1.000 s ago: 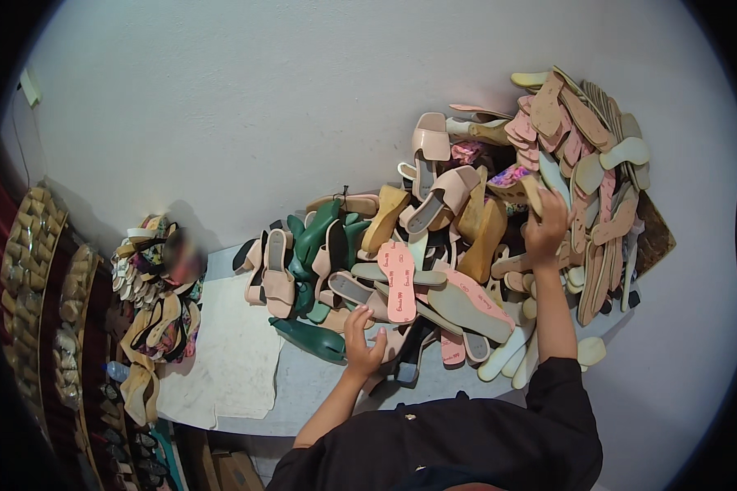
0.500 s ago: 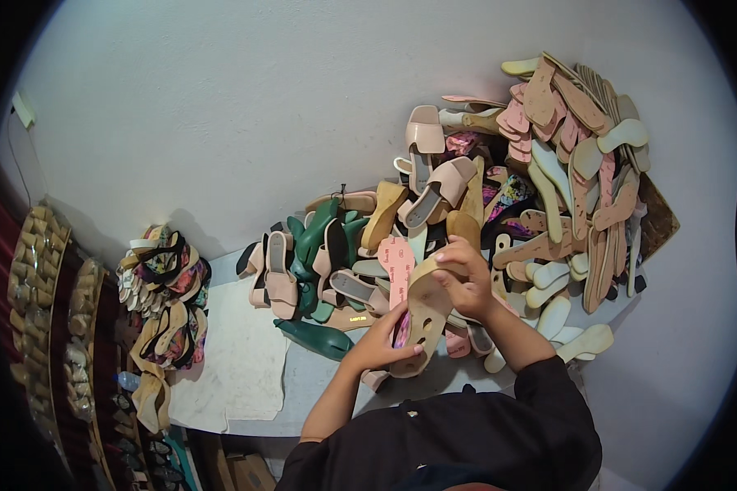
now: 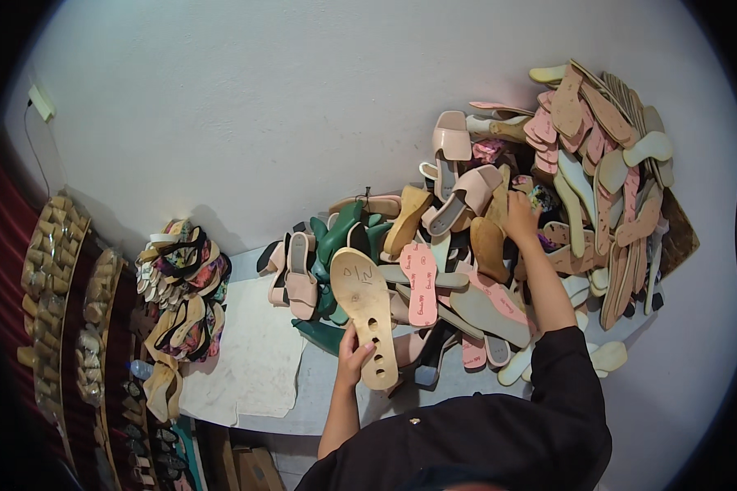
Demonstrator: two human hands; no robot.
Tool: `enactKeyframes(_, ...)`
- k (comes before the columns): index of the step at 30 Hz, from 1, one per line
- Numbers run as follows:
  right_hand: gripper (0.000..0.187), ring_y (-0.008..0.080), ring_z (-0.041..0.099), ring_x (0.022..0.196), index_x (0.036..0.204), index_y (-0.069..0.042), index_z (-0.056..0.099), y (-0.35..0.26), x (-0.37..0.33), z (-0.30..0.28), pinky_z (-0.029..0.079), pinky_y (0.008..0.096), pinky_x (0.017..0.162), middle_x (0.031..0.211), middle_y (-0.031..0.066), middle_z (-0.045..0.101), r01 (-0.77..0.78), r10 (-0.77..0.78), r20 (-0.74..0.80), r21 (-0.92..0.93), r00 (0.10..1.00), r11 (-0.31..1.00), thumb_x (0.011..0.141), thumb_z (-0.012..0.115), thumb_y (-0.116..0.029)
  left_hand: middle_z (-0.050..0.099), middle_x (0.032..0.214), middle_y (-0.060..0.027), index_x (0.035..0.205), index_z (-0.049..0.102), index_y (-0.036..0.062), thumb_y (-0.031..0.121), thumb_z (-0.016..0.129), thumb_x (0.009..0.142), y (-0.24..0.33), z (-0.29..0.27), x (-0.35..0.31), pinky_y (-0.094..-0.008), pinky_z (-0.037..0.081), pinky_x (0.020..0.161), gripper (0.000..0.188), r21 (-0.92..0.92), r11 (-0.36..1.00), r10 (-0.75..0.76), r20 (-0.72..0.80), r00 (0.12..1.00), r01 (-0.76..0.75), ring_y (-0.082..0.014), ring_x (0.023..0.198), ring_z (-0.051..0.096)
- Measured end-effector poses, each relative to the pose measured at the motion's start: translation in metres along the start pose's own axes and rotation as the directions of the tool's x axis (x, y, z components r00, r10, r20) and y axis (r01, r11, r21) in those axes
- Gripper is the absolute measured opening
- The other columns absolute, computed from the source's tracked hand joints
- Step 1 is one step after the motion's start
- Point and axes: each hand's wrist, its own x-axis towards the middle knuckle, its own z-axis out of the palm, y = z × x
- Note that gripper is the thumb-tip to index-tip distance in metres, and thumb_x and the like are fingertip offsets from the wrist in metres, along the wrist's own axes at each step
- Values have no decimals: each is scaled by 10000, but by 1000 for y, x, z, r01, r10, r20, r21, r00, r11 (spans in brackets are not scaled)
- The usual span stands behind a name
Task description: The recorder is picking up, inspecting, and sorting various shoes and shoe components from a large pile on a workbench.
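Note:
My left hand (image 3: 354, 358) is closed on a tan shoe sole (image 3: 362, 299) near its holed end. The sole stands tilted up, its broad face with handwritten marks and several round holes showing. My right hand (image 3: 522, 217) reaches into the heap beside a tan wooden wedge sole (image 3: 490, 245); its fingertips dip among the pieces, so their grip is hidden. Behind the held sole lie a pink insole (image 3: 419, 278) and a grey-green sole (image 3: 490, 311). Pale pink slide sandals (image 3: 475, 190) rest on the heap above.
Insoles (image 3: 567, 106) pile high at the right, over a brown box (image 3: 681, 233). Green shoe lasts (image 3: 340, 233) lie left of the heap. A white sheet (image 3: 254, 352) covers the table's left part, beside stacked patterned straps (image 3: 190, 327). Bagged wedges (image 3: 53, 270) line racks at far left.
My right hand has left the tan sole and moved up and right into the heap. My left hand has carried the sole leftward and turned it upright. The camera view has shifted slightly.

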Motion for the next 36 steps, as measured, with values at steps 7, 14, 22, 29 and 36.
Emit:
enactKeyframes(7, 536, 216, 305, 1314, 1276, -91, 405, 37, 30, 30, 120, 604, 1053, 1353, 62, 417, -98, 107, 53, -148, 993, 984, 765, 566, -107, 528, 1141, -109, 1257, 401, -41, 220, 581, 744, 1, 2, -3, -290, 390, 900, 603, -31, 1000, 1, -36, 999, -2, -182, 1040, 515)
enactKeyframes(14, 360, 242, 554, 1012, 1067, -75, 492, 32, 27, 26, 144, 556, 1067, 954, 90, 616, -19, 17, -10, -132, 1000, 991, 747, 643, -141, 531, 1140, -103, 1262, 399, -42, 201, 586, 756, -6, 3, 0, -282, 390, 898, 592, -35, 999, -19, -7, 1000, 18, -175, 1044, 512)
enactKeyframes(22, 598, 250, 400, 1174, 1200, -167, 526, 46, 46, 42, 274, 527, 971, 1202, 67, 499, -22, 57, 86, -360, 995, 933, 662, 753, -296, 529, 1134, -95, 1264, 402, -37, 211, 588, 763, -6, 13, 8, -272, 385, 894, 590, -43, 999, -30, 67, 997, 33, -169, 1035, 508)
enactKeyframes(29, 565, 219, 373, 1262, 1217, -213, 537, 40, 48, 18, 112, 580, 1058, 1320, 51, 458, -22, 57, 297, -122, 953, 992, 700, 717, -354, 551, 1085, -78, 1234, 433, -26, 225, 584, 765, -7, -3, -1, -261, 405, 848, 553, -57, 998, -22, -7, 1000, 22, -152, 979, 523)
enactKeyframes(36, 674, 207, 421, 1237, 1300, -205, 450, 32, 42, 14, 62, 617, 1044, 1310, 30, 488, -61, 93, 337, -104, 937, 993, 703, 705, -385, 542, 1105, -91, 1245, 427, -26, 218, 585, 765, -10, -13, -5, -267, 408, 851, 560, -105, 993, -56, -14, 998, 54, -157, 990, 520)
